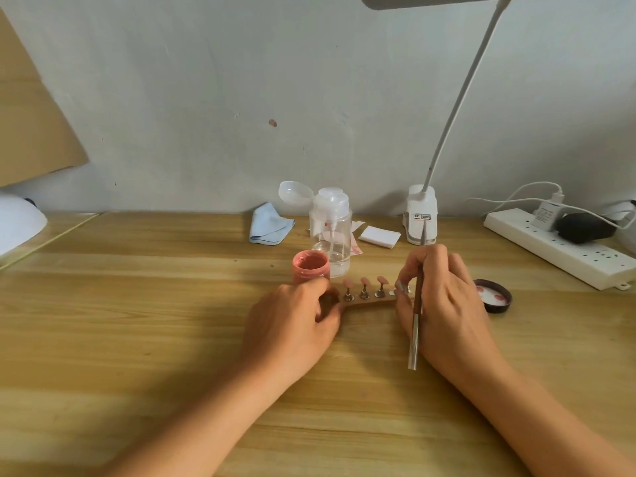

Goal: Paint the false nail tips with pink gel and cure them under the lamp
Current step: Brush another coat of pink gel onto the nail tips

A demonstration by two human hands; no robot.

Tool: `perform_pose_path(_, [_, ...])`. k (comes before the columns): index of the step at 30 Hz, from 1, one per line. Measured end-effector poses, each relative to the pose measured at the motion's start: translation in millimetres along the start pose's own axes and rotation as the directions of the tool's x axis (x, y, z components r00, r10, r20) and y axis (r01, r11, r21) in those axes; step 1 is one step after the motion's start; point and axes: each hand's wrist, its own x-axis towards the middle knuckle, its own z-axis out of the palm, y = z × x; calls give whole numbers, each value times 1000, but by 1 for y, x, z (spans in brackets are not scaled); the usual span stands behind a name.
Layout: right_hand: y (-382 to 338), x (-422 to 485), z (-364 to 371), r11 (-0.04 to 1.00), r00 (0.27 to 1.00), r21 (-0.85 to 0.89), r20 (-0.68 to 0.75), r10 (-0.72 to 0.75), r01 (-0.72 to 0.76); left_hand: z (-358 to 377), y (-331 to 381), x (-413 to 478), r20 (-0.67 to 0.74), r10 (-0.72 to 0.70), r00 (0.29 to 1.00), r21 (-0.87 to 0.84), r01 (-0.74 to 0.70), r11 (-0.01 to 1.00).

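A brown holder strip (pixel 370 302) lies on the desk with small metal stands; three pink-coated nail tips (pixel 364 281) show on it. My left hand (pixel 296 321) grips the strip's left end. My right hand (pixel 444 297) is at the strip's right end, fingers over the last stands, and holds a thin brush (pixel 417 315) that runs from the wrist side up past the fingers. An open pot of pink gel (pixel 310 268) stands just behind the left hand. Its dark lid (pixel 493 295) lies to the right, inside up. A white curing lamp (pixel 17 223) sits at the far left.
Behind the pot stands a clear pump bottle (pixel 331 232) with its cap flipped open. A blue cloth (pixel 270 225), white pads (pixel 379 236), a clip desk lamp base (pixel 421 215) and a white power strip (pixel 557 247) line the wall. Cardboard (pixel 31 115) leans at the left.
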Motion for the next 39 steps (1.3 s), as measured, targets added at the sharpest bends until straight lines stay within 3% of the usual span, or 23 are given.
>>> perform_pose_path(4, [-1, -1, 1, 999, 996, -33, -91, 11, -14, 1, 0, 2, 3, 52, 999, 82, -52, 995])
perform_pose_path(8, [-8, -2, -2, 994, 995, 109, -97, -7, 17, -7, -6, -4, -120, 141, 983, 108, -128, 986])
perform_pose_path(10, [-12, -3, -4, 989, 997, 143, -61, -36, 45, -10, -9, -7, -163, 138, 977, -29, -144, 989])
perform_pose_path(16, [-31, -7, 3, 933, 998, 354, 31, 58, -65, -5, -6, -9, -8, 214, 977, -427, -197, 882])
perform_pose_path(22, [-38, -11, 4, 933, 989, 338, 125, 81, -120, -1, -12, -7, 130, 140, 982, -555, -45, 831])
perform_pose_path(25, [-43, -11, -1, 933, 987, 343, 146, 63, -111, -4, -11, -5, 134, 140, 981, -625, -27, 780])
perform_pose_path(30, [-54, -9, -12, 925, 987, 359, 140, 77, -123, -8, -21, -1, 148, 128, 981, -590, -16, 808])
perform_pose_path(34, [-58, 4, -17, 810, 956, 509, 154, 248, -292, -6, -30, 1, 146, 83, 986, -480, -3, 878])
perform_pose_path(37, [-64, 28, -16, 801, 950, 512, 196, 243, -311, -1, -31, 1, 172, 99, 980, -354, -32, 935])
perform_pose_path(39, [-65, 49, -12, 784, 930, 504, 246, 273, -363, 3, -31, 1, 182, 147, 972, -397, -64, 916])
